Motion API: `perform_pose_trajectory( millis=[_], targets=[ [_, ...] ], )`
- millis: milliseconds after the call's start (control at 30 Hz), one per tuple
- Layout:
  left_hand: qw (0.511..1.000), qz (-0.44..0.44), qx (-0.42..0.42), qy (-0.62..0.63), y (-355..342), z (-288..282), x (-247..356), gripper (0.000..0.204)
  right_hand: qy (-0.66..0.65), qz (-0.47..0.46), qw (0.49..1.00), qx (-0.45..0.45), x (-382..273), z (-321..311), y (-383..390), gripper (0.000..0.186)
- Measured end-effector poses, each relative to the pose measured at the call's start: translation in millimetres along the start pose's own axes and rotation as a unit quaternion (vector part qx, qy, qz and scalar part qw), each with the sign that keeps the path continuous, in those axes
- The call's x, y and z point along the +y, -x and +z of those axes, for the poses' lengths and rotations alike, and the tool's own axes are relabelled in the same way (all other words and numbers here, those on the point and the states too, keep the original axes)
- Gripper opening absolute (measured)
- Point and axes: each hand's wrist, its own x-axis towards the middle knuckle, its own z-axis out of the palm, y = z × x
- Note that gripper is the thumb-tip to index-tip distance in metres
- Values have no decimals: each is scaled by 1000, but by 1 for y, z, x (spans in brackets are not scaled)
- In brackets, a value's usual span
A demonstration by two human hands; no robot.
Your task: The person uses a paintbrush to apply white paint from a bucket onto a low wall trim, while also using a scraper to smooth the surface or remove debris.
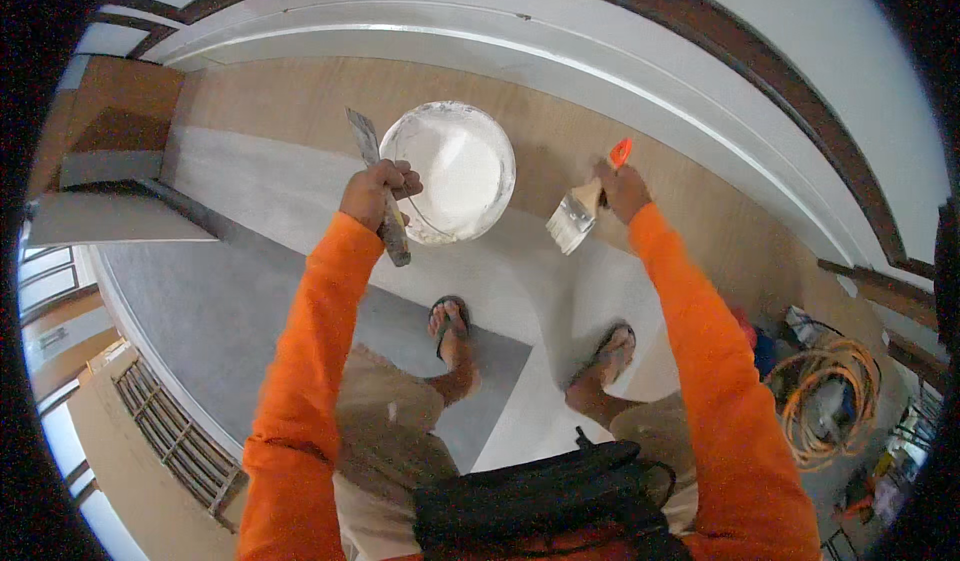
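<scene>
A white bucket [396,146] holding a thick white paste or paint [460,171] stands in front of me on the floor. At its left side, my left hand [375,196] is closed around a long, flat, smeared grey trowel [364,139], held edge-up and slanting. The bucket's thin wire handle passes close to these fingers; I cannot tell whether they touch it. To the bucket's right, my right hand [624,193] grips a wide paintbrush [576,219] with an orange handle end. Its pale bristles point down and left, above the floor and apart from the bucket.
A white wall base [560,56] with dark wood trim curves along the far side. Pale and grey sheeting [250,291] covers part of the wood-look floor. Coiled orange hose or cable [825,401] and clutter lie at right. My sandaled feet straddle the middle; a black bag [540,496] hangs at my waist.
</scene>
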Motion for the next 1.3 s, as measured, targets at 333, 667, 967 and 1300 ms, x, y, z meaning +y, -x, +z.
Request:
perform_pose_trajectory(
  millis=[333,667,967,1300],
  targets=[
    [993,-21,-67,-93,-48,-22,-17,31,-97,-139,985,16,17,7,-102,39],
    [939,91,60,-327,-70,-89,-15,41,-244,-70,966,46,-4,33,-138,44],
    [938,181,-64,-287,-33,45,35,31,-368,6,929,48,-3,34,-116,34],
    [969,176,-130,-114,-188,166,-9,38,-490,25,871,-35,-39,34,-53,29]
  ],
)
